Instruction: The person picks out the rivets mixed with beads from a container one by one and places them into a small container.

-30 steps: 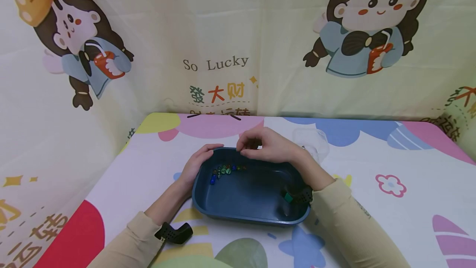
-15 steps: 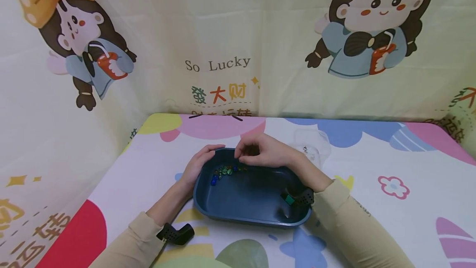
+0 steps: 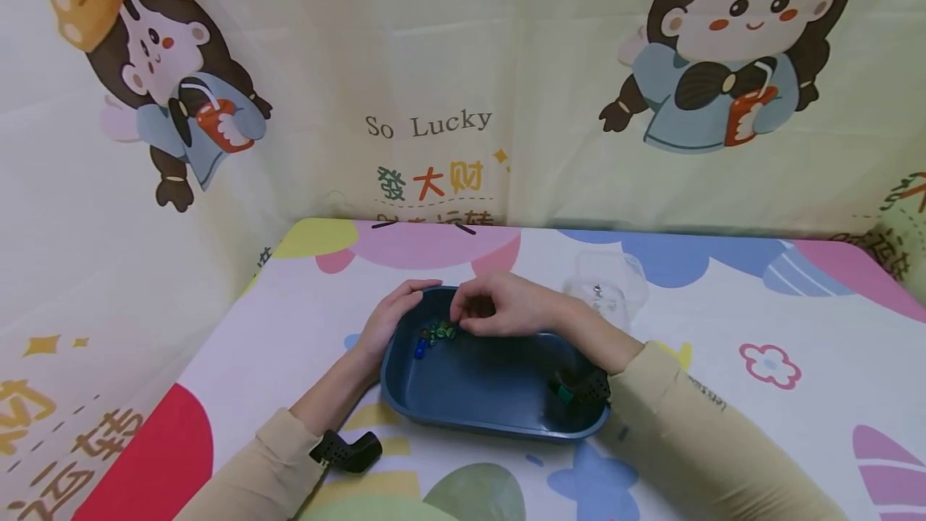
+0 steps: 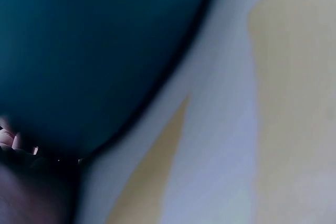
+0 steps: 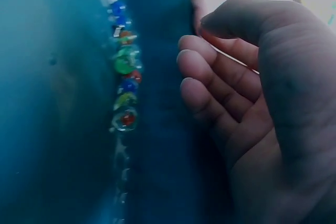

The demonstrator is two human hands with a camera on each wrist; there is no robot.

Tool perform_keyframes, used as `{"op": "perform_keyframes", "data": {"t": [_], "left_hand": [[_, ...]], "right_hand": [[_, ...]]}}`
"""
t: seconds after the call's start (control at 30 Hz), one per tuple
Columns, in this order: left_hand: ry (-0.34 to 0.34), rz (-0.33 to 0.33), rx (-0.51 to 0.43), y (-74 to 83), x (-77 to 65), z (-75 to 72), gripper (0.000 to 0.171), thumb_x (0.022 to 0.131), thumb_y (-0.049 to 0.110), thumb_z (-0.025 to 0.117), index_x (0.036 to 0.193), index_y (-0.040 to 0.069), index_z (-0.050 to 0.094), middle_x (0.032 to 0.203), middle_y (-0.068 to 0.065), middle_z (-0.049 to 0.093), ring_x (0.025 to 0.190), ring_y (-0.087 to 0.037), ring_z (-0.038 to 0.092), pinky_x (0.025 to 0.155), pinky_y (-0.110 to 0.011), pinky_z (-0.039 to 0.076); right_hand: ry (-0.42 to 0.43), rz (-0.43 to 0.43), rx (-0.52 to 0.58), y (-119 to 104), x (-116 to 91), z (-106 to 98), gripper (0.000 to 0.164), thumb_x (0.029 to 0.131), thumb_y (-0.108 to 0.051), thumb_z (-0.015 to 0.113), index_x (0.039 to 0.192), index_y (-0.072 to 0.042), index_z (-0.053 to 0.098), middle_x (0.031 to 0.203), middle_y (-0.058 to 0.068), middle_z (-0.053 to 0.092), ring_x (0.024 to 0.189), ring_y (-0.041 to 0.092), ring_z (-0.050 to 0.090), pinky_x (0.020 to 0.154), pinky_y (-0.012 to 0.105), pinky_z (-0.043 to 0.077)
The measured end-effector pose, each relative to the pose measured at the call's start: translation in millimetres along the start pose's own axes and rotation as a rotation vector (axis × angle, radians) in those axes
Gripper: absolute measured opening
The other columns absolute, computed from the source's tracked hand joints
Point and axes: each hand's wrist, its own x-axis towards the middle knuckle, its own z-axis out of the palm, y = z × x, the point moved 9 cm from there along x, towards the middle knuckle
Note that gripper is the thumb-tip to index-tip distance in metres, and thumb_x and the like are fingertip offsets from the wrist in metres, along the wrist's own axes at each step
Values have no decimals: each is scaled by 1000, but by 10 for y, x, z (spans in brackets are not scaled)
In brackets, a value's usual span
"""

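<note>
A dark blue rectangular tub [image 3: 499, 384] stands on the table in the head view. Several small coloured marbles [image 3: 437, 333] lie along its far left inner edge. In the right wrist view these marbles [image 5: 126, 64] look blue, green and orange, lined up along the base of the wall. My left hand [image 3: 391, 320] rests against the tub's left back corner, fingers laid along the rim. Above the far inner wall hovers my right hand [image 3: 506, 305], its fingers loosely bent close to the marbles. Nothing shows between the fingers [image 5: 197, 59] in the right wrist view.
Behind my right forearm lies a clear plastic box [image 3: 608, 284], with a small silvery thing in it. A patterned cloth [image 3: 767, 296] covers the table. Printed curtains [image 3: 564, 103] hang behind and at the sides.
My right hand has come down from above the back rim to the marbles, covering some of them. The left hand stays at the tub's corner. The whole view has shifted slightly.
</note>
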Motion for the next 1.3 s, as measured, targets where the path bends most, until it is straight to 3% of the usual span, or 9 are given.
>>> {"op": "perform_keyframes", "data": {"t": [0.77, 1.3], "left_hand": [[-7, 8, -7, 5, 3, 9, 39, 109, 20, 36, 141, 1, 48, 130, -12, 59, 115, -23, 57, 98, -33, 49], [-3, 1, 2, -5, 10, 4, 40, 109, 21, 36, 143, 2, 48, 128, -12, 59, 104, -23, 60, 88, -30, 52]], "right_hand": [[-105, 6, -176, 53, 125, 284, 19, 93, -9, 68, 112, -6, 69, 100, -1, 65, 82, 10, 60, 79, 24, 52], [-202, -16, -304, 20, 204, 472, 31, 95, -15, 69, 125, -7, 67, 126, 3, 60, 101, 12, 55, 92, 23, 46]]}}
